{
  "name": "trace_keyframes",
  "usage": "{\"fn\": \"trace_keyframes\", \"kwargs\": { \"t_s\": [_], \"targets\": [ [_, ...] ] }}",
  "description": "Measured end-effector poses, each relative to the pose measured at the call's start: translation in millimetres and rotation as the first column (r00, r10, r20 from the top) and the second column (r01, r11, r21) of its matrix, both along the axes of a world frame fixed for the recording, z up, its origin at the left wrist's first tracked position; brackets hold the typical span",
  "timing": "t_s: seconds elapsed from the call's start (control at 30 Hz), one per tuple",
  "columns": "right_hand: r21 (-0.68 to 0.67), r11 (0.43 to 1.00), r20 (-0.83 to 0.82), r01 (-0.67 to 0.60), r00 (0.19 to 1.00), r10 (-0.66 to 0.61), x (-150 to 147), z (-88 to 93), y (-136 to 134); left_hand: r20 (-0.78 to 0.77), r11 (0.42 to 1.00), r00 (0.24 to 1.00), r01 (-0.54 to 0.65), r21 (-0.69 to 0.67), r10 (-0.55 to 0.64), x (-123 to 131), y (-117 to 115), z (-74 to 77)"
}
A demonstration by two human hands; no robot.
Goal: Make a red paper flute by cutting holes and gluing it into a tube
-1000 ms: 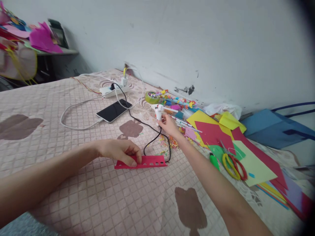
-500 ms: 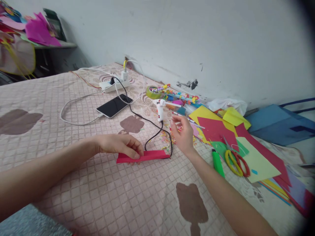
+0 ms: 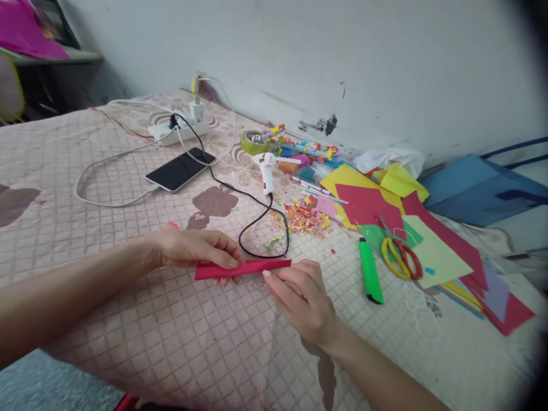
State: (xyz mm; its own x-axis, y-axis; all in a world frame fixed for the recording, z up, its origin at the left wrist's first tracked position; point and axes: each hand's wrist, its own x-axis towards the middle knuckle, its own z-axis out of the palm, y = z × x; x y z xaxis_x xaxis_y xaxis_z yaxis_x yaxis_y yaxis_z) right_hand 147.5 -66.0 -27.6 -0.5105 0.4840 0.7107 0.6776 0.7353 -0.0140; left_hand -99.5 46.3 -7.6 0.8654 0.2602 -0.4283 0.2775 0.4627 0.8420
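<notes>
A narrow folded strip of red paper is held just above the checked tablecloth. My left hand grips its left half, thumb on the near side and fingertips showing beneath. At the strip's right end, my right hand has its fingers drawn together on the lower edge; the exact contact is partly hidden. Beyond the strip lies the black cord of a white glue gun. Small colourful paper scraps are scattered past my right hand.
On the right lie a green cutter, scissors with yellow and red handles, and coloured paper sheets. A phone on a white cable lies at left, before a power strip. Green tape stands near the wall.
My right hand has come down and left from near the glue gun to the strip's right end, its fingers closing. The view has shifted right; my left hand keeps its hold.
</notes>
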Motion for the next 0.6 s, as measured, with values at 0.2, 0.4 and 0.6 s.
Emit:
{"fn": "trace_keyframes", "kwargs": {
  "t_s": [0.2,0.4,0.6],
  "targets": [
    [0.028,0.998,0.002,0.063,0.998,-0.063,-1.2,-2.7,2.6,-0.006,0.999,1.000,-0.012,-0.030,0.012,3.0,-3.2,-1.9],
    [0.054,0.995,0.018,0.089,0.996,-0.091,-3.8,-4.7,5.1,-0.002,0.998,0.999,-0.038,-0.045,0.038,4.8,-5.7,-0.4],
    [0.080,0.988,0.021,0.130,0.991,-0.132,-6.2,-6.5,8.2,0.013,0.997,0.998,-0.053,-0.055,0.054,7.7,-7.4,-1.4]
  ]
}}
